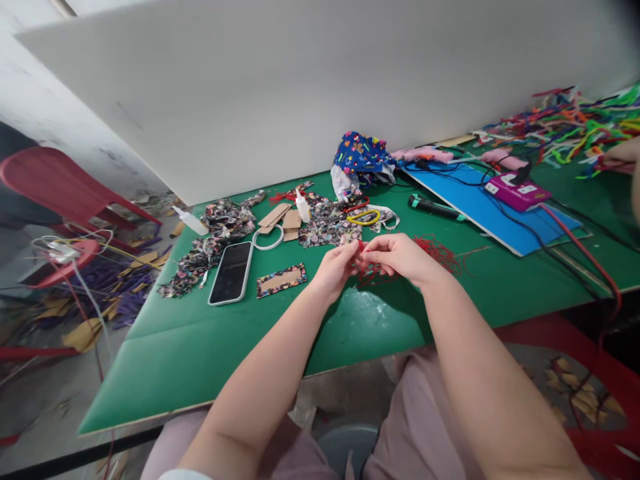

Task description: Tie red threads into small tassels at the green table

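My left hand (336,268) and my right hand (395,257) meet above the green table, fingertips pinched together. Between them is red cord (361,247), only partly visible behind the fingers. More of the red cord lies in a loose tangle (437,255) on the table beside and under my right hand. To the left of my left hand lies a small cardboard rectangle (281,281) edged with dark floral fabric. Just beyond my hands are yellow-handled scissors (364,217) on dark floral fabric pieces (320,223).
A phone (231,273), a white ring (268,237), cardboard strips (274,218) and two glue bottles (303,205) sit on the left. Blue board (500,207), a purple power strip (517,191) and cables lie right. Another person's hand (620,160) is at far right near colourful strips (575,127).
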`<state>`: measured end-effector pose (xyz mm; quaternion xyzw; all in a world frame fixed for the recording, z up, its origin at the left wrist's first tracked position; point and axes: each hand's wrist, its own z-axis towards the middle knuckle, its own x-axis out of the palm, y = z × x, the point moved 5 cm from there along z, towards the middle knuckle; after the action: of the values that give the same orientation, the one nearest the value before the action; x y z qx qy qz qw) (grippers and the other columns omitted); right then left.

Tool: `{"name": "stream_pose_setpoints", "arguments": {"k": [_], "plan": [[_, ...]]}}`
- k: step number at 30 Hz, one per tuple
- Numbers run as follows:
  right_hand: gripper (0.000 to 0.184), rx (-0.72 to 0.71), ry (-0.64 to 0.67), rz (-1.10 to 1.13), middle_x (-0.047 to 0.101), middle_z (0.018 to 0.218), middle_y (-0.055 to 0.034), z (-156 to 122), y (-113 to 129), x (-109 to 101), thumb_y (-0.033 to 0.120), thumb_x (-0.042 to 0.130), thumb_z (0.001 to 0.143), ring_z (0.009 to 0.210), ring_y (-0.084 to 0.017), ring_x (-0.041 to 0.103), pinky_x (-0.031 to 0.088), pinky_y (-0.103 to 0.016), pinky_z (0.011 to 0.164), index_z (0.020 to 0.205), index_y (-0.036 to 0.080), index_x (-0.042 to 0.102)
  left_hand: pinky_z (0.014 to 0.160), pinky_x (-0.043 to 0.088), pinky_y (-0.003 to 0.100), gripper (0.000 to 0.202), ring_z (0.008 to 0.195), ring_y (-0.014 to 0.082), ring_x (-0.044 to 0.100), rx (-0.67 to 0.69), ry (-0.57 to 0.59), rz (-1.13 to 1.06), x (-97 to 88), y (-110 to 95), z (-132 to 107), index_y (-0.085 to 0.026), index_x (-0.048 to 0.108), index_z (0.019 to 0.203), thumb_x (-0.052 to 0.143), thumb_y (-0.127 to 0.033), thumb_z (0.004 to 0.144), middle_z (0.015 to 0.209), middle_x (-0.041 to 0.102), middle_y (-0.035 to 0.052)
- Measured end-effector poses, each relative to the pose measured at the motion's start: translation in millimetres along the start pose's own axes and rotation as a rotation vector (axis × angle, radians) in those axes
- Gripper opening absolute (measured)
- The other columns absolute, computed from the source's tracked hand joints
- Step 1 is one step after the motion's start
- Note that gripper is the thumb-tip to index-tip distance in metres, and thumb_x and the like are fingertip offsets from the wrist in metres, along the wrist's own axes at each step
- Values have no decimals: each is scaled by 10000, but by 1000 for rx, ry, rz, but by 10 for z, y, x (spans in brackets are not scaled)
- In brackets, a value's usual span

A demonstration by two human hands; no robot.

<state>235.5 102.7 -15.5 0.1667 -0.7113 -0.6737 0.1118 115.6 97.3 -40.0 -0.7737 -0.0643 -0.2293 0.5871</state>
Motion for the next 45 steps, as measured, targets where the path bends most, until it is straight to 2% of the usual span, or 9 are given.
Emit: {"name": "stream_pose_setpoints", "arguments": {"k": [4, 8, 14, 20, 27, 41, 45], "plan": [[125, 16, 19, -77, 634, 581, 10, 11, -30, 34, 286, 656, 705, 351, -28, 411, 320, -172, 349, 703, 161, 643, 516, 379, 202, 333, 542, 72, 520, -10, -11, -25, -22, -4, 3, -138, 664, 826, 704, -424, 659, 614, 582, -8], [96, 27, 65, -101, 657, 643, -11, 10, -29, 77, 253, 637, 714, 373, -30, 429, 322, -164, 341, 698, 158, 641, 498, 382, 197, 299, 541, 71, 523, 5, -36, -54, -52, 1, 21, -135, 647, 800, 704, -398, 668, 618, 579, -10], [109, 40, 73, -186, 644, 621, -3, 8, -39, 91, 268, 623, 720, 373, -30, 415, 328, -160, 343, 696, 163, 635, 534, 418, 185, 236, 599, 70, 574, 6, -97, -137, -110, 1, 40, -150, 629, 829, 701, -324, 687, 751, 660, 7], [113, 76, 140, -278, 660, 654, -6, -18, -28, 117, 266, 606, 715, 394, -34, 434, 358, -168, 375, 703, 158, 636, 556, 442, 175, 182, 614, 70, 608, 33, -181, -150, -155, -22, 40, -136, 638, 823, 686, -268, 707, 725, 675, 5], [106, 104, 208, -341, 663, 664, -2, -44, -31, 140, 261, 599, 699, 438, -50, 464, 383, -182, 407, 703, 161, 633, 623, 462, 193, 186, 659, 88, 637, 66, -250, -122, -196, -55, 38, -138, 641, 807, 699, -273, 694, 739, 695, 20], [107, 106, 300, -405, 655, 652, -14, -53, -86, 160, 254, 564, 697, 475, -79, 500, 410, -197, 415, 690, 169, 629, 711, 473, 217, 216, 713, 93, 640, 147, -279, -145, -209, -99, 39, -137, 652, 752, 754, -263, 611, 734, 689, 10], [107, 98, 297, -405, 655, 651, -8, -46, -101, 154, 260, 572, 700, 439, -74, 486, 394, -209, 420, 683, 171, 630, 685, 467, 206, 231, 709, 92, 633, 168, -288, -109, -220, -113, 42, -137, 658, 742, 760, -284, 597, 738, 690, 16]]}}
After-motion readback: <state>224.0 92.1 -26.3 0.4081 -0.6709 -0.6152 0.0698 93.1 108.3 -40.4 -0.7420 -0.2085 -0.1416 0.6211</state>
